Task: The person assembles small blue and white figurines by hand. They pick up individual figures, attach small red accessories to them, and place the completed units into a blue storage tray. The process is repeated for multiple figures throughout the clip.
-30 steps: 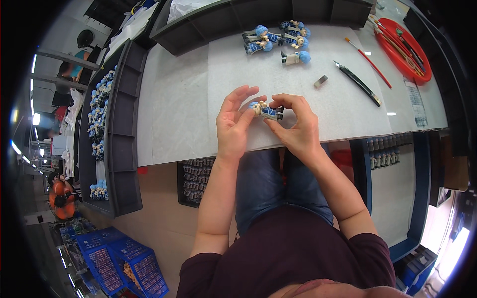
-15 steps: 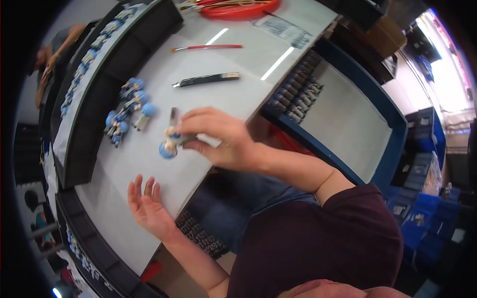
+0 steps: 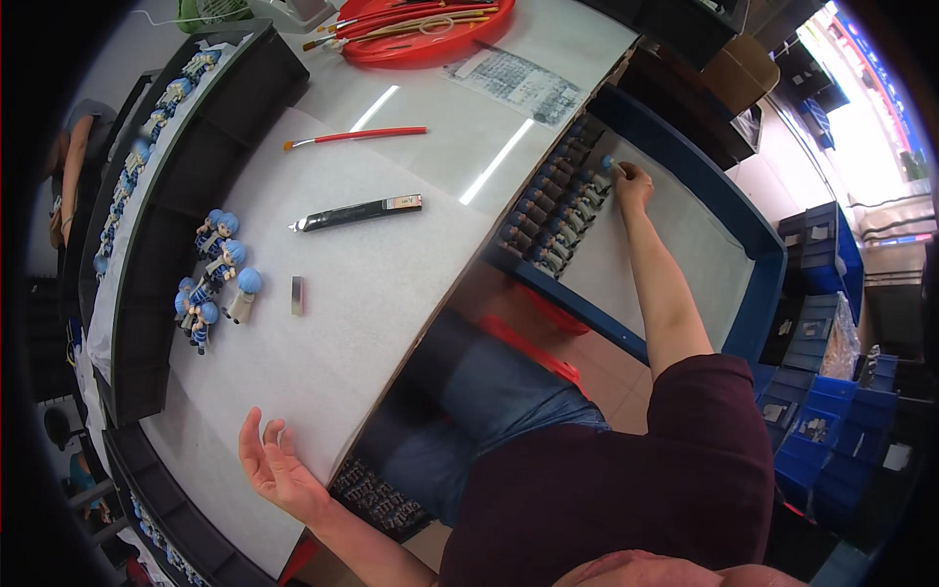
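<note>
My right hand [image 3: 634,186] reaches over the blue-rimmed tray [image 3: 773,293] on the right, its fingers pinching a small blue-haired figurine [image 3: 607,162]. The figurine is at the far end of rows of similar figurines [image 3: 562,240] standing along the tray's left side. My left hand [image 3: 282,470] rests palm up by the table's near edge, fingers apart and holding nothing. Beyond it, a group of blue-haired figurines [image 3: 233,252] lies on the white table [image 3: 391,284]. A small metallic block [image 3: 297,295] is beside them.
A black tube-shaped tool with a silver tip [image 3: 360,212] and a red-handled brush [image 3: 357,136] lie on the table. Farther back are a red dish [image 3: 430,49] of brushes and a printed sheet [image 3: 518,83]. Black bins [image 3: 196,186] of figurines line the left. Another person [image 3: 73,161] is beyond.
My right hand has carried a figurine from above the table to the tray at the right. My left hand stays open near the table edge. The whole view has shifted slightly.
</note>
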A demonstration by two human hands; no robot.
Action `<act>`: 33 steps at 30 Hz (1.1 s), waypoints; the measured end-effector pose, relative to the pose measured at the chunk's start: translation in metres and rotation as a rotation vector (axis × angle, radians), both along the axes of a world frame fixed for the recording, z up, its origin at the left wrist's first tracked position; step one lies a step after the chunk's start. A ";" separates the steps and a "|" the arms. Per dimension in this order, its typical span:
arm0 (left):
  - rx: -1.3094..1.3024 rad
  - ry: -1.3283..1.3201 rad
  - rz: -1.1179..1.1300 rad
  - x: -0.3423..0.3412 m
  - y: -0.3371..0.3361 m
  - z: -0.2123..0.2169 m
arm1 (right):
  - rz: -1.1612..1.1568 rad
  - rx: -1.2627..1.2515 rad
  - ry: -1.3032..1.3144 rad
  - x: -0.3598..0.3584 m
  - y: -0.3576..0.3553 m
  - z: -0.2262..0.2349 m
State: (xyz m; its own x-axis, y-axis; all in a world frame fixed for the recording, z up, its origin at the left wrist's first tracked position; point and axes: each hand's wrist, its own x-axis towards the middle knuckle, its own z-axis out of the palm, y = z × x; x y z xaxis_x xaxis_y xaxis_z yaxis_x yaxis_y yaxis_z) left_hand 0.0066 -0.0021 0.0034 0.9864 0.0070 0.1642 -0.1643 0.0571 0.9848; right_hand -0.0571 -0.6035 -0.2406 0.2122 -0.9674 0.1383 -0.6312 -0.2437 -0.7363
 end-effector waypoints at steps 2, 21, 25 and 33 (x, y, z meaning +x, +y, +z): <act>0.011 0.005 0.006 0.001 -0.002 0.000 | 0.011 0.007 0.018 0.004 -0.004 -0.012; -0.116 0.036 -0.015 0.002 0.001 0.002 | 0.687 -0.148 -0.964 0.085 0.180 0.243; -0.153 0.038 -0.010 0.001 0.004 -0.001 | 1.499 -0.364 -0.544 0.116 0.309 0.303; -0.178 0.056 -0.039 0.001 0.004 0.001 | 1.803 -0.698 0.044 0.200 0.433 0.280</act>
State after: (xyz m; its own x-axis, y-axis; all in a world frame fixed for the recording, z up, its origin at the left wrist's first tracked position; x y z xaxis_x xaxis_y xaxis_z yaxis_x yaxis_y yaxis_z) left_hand 0.0073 0.0021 0.0041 0.9941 -0.0078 0.1083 -0.1034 0.2363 0.9662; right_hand 0.1428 -0.1708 0.0392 0.7559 0.5760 0.3112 0.6479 -0.7263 -0.2293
